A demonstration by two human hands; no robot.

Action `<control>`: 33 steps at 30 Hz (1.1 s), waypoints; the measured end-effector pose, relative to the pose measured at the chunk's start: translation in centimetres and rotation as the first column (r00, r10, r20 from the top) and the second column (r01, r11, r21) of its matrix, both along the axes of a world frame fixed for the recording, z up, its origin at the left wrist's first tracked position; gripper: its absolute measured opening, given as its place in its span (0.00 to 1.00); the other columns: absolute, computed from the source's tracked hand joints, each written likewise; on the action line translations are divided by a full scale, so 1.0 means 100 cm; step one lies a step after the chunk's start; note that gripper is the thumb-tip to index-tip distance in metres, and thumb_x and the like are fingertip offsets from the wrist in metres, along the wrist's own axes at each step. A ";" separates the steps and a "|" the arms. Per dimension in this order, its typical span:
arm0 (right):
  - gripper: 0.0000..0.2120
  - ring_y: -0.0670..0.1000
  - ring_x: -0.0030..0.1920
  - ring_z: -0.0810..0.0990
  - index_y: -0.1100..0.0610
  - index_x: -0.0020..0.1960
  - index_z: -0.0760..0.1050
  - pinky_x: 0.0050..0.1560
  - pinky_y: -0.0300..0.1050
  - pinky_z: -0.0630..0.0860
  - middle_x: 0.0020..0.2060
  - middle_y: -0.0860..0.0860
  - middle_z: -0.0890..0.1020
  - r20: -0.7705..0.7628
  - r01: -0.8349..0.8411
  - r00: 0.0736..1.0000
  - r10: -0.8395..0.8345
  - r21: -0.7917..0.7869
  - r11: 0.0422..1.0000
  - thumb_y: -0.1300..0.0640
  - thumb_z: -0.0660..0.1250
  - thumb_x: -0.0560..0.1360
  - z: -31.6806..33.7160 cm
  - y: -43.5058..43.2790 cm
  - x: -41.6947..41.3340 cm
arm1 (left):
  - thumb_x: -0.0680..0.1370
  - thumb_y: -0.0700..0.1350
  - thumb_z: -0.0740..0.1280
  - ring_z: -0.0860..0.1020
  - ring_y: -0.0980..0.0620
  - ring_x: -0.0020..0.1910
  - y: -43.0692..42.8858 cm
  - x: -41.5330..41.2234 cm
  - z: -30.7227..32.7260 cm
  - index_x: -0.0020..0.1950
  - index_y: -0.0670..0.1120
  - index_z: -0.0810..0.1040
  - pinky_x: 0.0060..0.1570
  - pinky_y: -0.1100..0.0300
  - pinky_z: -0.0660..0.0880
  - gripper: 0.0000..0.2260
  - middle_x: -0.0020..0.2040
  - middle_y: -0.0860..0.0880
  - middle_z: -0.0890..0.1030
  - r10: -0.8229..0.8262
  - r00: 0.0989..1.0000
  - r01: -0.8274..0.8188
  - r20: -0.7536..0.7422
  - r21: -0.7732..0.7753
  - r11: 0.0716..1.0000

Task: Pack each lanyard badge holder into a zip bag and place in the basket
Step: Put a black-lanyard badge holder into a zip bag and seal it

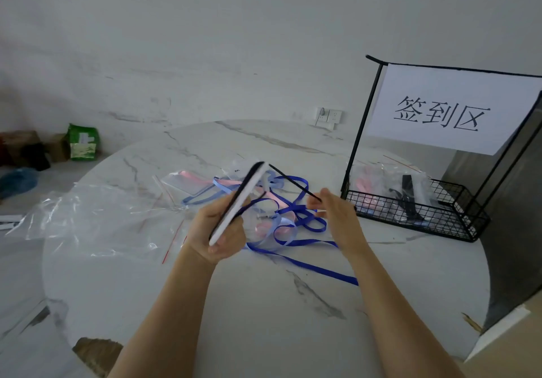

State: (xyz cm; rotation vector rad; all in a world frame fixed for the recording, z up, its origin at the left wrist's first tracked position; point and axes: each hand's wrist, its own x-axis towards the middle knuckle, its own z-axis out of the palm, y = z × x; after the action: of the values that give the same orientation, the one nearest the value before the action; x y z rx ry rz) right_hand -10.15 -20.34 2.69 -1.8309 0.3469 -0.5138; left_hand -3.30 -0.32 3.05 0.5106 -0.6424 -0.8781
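Left of the basket (457, 226), above tangled ribbons (311, 266), left hand (217, 231) gripped the badge holder (243, 196) edge-on, right hand (334, 210) pinched its black strap (293, 182) taut; strap probably best folded flat against holder before sliding into a zip bag (88, 216) farther left.

We take this for an event check-in desk in a bare room: a white paper sign (440, 111) reading 签到区 hangs above a black wire basket (410, 216) on a round marble-patterned table (264, 304), before a scuffed white wall (205, 40) with white sockets (330, 116).
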 end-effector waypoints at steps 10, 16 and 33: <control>0.12 0.43 0.28 0.68 0.57 0.58 0.77 0.29 0.31 0.65 0.35 0.47 0.73 -0.186 -0.301 0.953 0.240 -0.483 0.822 0.59 0.58 0.79 -0.020 0.051 -0.001 | 0.79 0.46 0.59 0.61 0.59 0.13 -0.006 0.015 0.001 0.34 0.46 0.68 0.13 0.71 0.58 0.13 0.19 0.54 0.68 0.625 0.688 -0.574 -0.370 0.250 0.780; 0.09 0.46 0.30 0.72 0.56 0.52 0.79 0.32 0.38 0.68 0.33 0.47 0.77 -0.172 -0.277 0.960 0.220 -0.484 0.830 0.57 0.60 0.79 -0.016 0.052 -0.004 | 0.79 0.48 0.60 0.64 0.59 0.16 -0.009 0.019 -0.002 0.39 0.45 0.71 0.16 0.71 0.60 0.11 0.22 0.52 0.70 0.691 0.557 -0.612 -0.460 0.336 0.716; 0.04 0.42 0.34 0.75 0.57 0.49 0.77 0.36 0.30 0.73 0.35 0.44 0.76 -0.262 -0.357 0.919 0.295 -0.236 0.904 0.59 0.65 0.76 -0.009 0.053 -0.002 | 0.79 0.53 0.61 0.66 0.59 0.17 -0.005 0.027 -0.007 0.49 0.45 0.72 0.17 0.71 0.64 0.11 0.30 0.52 0.73 0.760 0.440 -0.681 -0.478 0.373 0.630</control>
State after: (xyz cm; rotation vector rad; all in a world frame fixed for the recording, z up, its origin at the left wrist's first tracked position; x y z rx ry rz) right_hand -10.38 -15.00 1.79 -2.1760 0.1089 -0.1256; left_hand -0.60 -0.86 2.39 0.5153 0.2666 -0.1885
